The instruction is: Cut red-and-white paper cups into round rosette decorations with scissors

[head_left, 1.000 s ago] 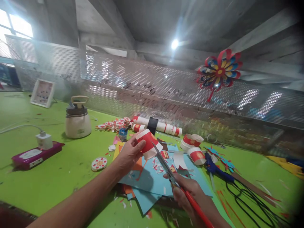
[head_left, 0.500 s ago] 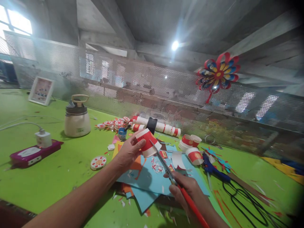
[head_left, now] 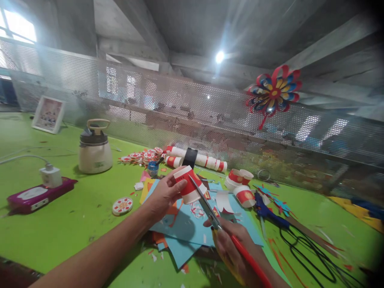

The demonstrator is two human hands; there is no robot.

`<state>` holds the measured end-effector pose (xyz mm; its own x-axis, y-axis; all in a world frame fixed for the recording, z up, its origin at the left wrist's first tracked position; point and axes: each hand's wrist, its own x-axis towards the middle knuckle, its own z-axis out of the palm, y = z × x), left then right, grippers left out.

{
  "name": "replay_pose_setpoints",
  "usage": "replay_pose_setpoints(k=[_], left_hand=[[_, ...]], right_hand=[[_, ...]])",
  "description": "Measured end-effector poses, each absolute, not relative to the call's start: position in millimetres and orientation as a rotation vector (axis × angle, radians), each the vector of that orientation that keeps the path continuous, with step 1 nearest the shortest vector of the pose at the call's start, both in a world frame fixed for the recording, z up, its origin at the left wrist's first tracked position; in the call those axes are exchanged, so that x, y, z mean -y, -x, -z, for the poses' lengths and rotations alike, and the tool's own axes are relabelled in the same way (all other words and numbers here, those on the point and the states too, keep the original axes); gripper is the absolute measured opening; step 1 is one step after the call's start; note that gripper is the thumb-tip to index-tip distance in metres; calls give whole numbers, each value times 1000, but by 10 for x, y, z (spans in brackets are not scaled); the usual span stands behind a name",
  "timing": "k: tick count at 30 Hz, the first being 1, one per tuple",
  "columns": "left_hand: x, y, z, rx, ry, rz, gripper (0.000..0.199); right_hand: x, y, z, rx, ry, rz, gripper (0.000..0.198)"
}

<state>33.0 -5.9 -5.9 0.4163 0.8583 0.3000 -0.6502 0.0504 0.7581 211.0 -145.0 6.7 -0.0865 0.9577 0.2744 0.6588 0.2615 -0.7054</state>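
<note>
Between thumb and fingers, my left hand (head_left: pixel 166 193) grips a red and white paper cup (head_left: pixel 187 185), tilted above a sheet of light blue paper (head_left: pixel 198 232). My right hand (head_left: pixel 232 242) is wrapped around scissors (head_left: pixel 211 214) whose handles look red and yellow. Their blades reach up along the side of the cup; whether they are cutting into it I cannot tell. Below the cup, thin paper scraps (head_left: pixel 196 210) lie on the blue sheet. A curved white cut piece (head_left: pixel 224 202) rests to the right.
Cut cups (head_left: pixel 245 196) and a blue glue gun (head_left: pixel 271 214) with black cable lie right. Stacked cups (head_left: pixel 207 161) and a blue jar (head_left: pixel 153 169) stand behind. A kettle-like jug (head_left: pixel 95 152), purple power strip (head_left: pixel 39 196) and round decorated disc (head_left: pixel 122 206) are left. A perforated screen (head_left: pixel 180 108) borders the table.
The cup has turned and sunk slightly in my left hand. The scissors have shifted a little, and a yellow handle part now shows below my right hand. The view has moved slightly.
</note>
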Motion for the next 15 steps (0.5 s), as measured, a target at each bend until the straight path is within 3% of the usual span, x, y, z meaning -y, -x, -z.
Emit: replay_pose_setpoints(k=[4,15], left_hand=[[69,-350,62,-248,-940,-1165,50],[82,-345,52,-235,-973,-1146,43]], right_hand=[[1432,-2114,-52,1842,1518,-585,57],[1408,-2114,-81,1955,1525,-359,49]])
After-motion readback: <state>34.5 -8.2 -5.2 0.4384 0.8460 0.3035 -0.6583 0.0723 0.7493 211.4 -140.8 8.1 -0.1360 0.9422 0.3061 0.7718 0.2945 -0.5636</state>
